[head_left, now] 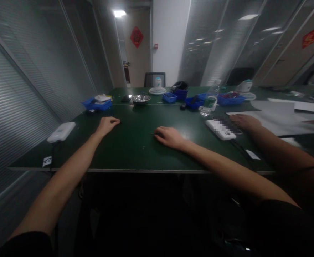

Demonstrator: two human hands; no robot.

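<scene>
My left hand (108,125) is over the left part of the dark green table (130,151), its thumb and fingers pinched together. A tiny dark spot shows at the fingertips, too small to name. Nearer the middle, my right hand (169,137) rests low at the tabletop with its fingers curled in. A thin, short line pokes out to the left of those fingers; its kind cannot be made out. The two hands are well apart. Closest beyond my left hand are a metal bowl (140,101) and a blue tray (96,105) with white and yellow items.
White devices with cables lie at left (61,132) and right (218,129). A water bottle (210,100), a small blue tray (169,97) and a white fan (158,85) stand farther back. A co-worker's hand (245,122) is at right, by white paper (274,123).
</scene>
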